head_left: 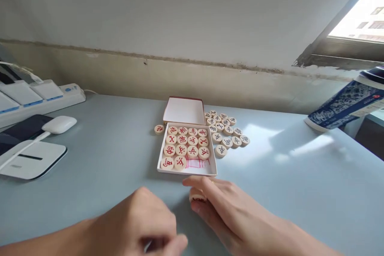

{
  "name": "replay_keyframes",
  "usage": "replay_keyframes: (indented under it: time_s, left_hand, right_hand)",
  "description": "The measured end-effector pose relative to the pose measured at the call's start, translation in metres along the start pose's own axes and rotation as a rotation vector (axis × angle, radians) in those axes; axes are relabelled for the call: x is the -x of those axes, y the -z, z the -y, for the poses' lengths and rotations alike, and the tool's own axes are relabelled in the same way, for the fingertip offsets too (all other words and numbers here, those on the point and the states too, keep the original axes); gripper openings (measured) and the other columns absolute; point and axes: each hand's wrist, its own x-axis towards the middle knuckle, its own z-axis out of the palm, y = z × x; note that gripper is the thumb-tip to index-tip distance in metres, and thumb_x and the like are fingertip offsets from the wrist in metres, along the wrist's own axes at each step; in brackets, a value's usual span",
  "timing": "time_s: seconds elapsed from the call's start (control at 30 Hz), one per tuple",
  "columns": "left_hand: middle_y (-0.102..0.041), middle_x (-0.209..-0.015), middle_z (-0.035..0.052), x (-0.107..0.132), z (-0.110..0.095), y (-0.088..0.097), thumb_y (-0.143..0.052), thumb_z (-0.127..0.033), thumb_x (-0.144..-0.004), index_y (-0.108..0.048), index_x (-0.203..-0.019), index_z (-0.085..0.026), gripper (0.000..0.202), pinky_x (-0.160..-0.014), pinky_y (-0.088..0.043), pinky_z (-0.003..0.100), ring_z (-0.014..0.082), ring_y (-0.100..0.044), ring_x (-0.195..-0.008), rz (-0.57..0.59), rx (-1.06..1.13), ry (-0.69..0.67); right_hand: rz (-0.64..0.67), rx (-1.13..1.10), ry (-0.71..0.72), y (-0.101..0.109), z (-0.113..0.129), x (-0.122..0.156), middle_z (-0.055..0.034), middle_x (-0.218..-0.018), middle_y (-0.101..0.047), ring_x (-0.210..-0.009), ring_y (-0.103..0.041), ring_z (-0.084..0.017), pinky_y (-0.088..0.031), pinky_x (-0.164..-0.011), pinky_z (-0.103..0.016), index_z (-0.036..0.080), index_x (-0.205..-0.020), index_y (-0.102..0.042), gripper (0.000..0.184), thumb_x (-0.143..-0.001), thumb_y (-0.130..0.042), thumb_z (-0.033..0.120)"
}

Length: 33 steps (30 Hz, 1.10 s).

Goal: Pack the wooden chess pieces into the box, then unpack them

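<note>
My right hand (223,204) pinches a round Chinese chess piece (197,195) between thumb and fingers, just in front of the white box (187,173). At the lower left, my left hand (147,220) is closed with curled fingers; I cannot make out whether anything is in it. Inside the box, several red-marked Chinese chess pieces (181,150) lie in rows with their characters up. The nearest row has two pieces at its left, and red drawn lines (196,163) show on the box floor to their right.
Behind the box lies its lid (184,110), white inside. One red-marked piece (159,129) sits left of the box; several black-marked pieces (227,142) spread to its right. A power strip (73,93), white charger pad (33,160) and earbud case (61,124) stand left, a blue cup (339,106) right.
</note>
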Motion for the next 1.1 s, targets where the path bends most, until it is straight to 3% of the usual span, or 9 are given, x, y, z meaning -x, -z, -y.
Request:
replay_keyframes:
  time_s: [0.07,0.1,0.17,0.47,0.53,0.63,0.77,0.93,1.1]
  left_hand:
    - [-0.031,-0.054,-0.0037,-0.005,-0.001,0.003,-0.043,-0.037,-0.097,-0.031,-0.059,-0.02,0.043,-0.048,-0.027,0.027,0.0119,-0.033,-0.053,0.086,0.238,0.346]
    - [-0.029,-0.054,-0.0041,-0.007,-0.001,0.005,-0.043,-0.041,-0.096,-0.033,-0.059,-0.02,0.043,-0.048,-0.024,0.027,0.0117,-0.03,-0.053,0.116,0.346,0.445]
    - [-0.027,-0.055,-0.0049,-0.01,0.0,0.008,-0.046,-0.043,-0.093,-0.036,-0.059,-0.02,0.042,-0.048,-0.021,0.027,0.0111,-0.027,-0.054,0.156,0.493,0.504]
    - [-0.039,-0.051,-0.0068,-0.007,0.017,0.005,-0.051,-0.05,-0.097,-0.041,-0.063,-0.019,0.047,-0.043,-0.026,0.021,0.0073,-0.033,-0.046,0.08,0.626,0.471]
    - [-0.035,-0.052,-0.0066,-0.005,0.018,0.004,-0.052,-0.047,-0.098,-0.039,-0.062,-0.019,0.047,-0.045,-0.024,0.022,0.0074,-0.03,-0.049,0.093,0.576,0.436]
    - [-0.028,-0.054,-0.0064,-0.005,0.018,0.004,-0.049,-0.044,-0.099,-0.035,-0.061,-0.018,0.048,-0.047,-0.022,0.024,0.008,-0.025,-0.051,0.105,0.505,0.383]
    - [-0.027,-0.053,-0.0072,-0.007,0.016,0.003,-0.051,-0.041,-0.098,-0.033,-0.061,-0.019,0.047,-0.046,-0.022,0.024,0.0076,-0.026,-0.05,0.102,0.528,0.402]
    - [-0.033,-0.05,-0.0077,-0.009,0.015,0.001,-0.048,-0.043,-0.1,-0.034,-0.061,-0.02,0.047,-0.044,-0.024,0.022,0.0071,-0.029,-0.047,0.08,0.536,0.413]
    - [-0.032,-0.052,-0.0073,-0.011,0.013,0.0,-0.047,-0.043,-0.1,-0.035,-0.06,-0.019,0.048,-0.045,-0.024,0.023,0.0075,-0.028,-0.049,0.089,0.492,0.394]
  right_hand:
    - [0.005,-0.021,-0.022,0.001,0.0,0.0,-0.0042,-0.092,-0.067,-0.078,-0.064,-0.018,-0.05,-0.072,-0.029,0.018,-0.117,-0.053,0.018,-0.109,-0.037,0.02]
    - [0.02,-0.036,-0.016,0.002,-0.001,0.0,-0.0041,-0.092,-0.067,-0.077,-0.063,-0.018,-0.05,-0.072,-0.028,0.019,-0.113,-0.053,0.018,-0.109,-0.036,0.02]
    - [0.044,-0.062,0.018,0.002,-0.002,0.0,-0.004,-0.092,-0.066,-0.077,-0.062,-0.017,-0.049,-0.073,-0.028,0.019,-0.11,-0.053,0.018,-0.109,-0.035,0.019]
    - [0.021,-0.154,-0.04,0.006,0.001,-0.003,-0.0007,-0.087,-0.065,-0.073,-0.06,-0.016,-0.051,-0.07,-0.026,0.024,-0.1,-0.052,0.022,-0.111,-0.032,0.025]
    - [0.012,-0.148,-0.057,0.006,0.001,-0.003,0.0,-0.085,-0.065,-0.07,-0.061,-0.015,-0.05,-0.067,-0.026,0.024,-0.1,-0.052,0.024,-0.111,-0.031,0.027]
    - [-0.028,-0.133,-0.063,0.006,-0.001,-0.003,-0.0013,-0.091,-0.069,-0.072,-0.064,-0.015,-0.05,-0.064,-0.025,0.025,-0.114,-0.052,0.024,-0.112,-0.028,0.028]
    - [-0.054,-0.093,-0.007,0.004,-0.001,-0.004,-0.0004,-0.091,-0.071,-0.076,-0.066,-0.015,-0.05,-0.067,-0.024,0.026,-0.117,-0.052,0.024,-0.112,-0.029,0.026]
    - [-0.082,-0.144,-0.062,-0.002,0.0,-0.007,0.0005,-0.091,-0.068,-0.072,-0.059,-0.013,-0.045,-0.064,-0.024,0.023,-0.112,-0.051,0.014,-0.109,-0.038,0.022]
    - [-0.04,-0.239,-0.053,-0.002,-0.003,-0.006,0.004,-0.077,-0.056,-0.064,-0.047,-0.012,-0.041,-0.061,-0.024,0.023,-0.099,-0.052,0.024,-0.11,-0.031,0.021]
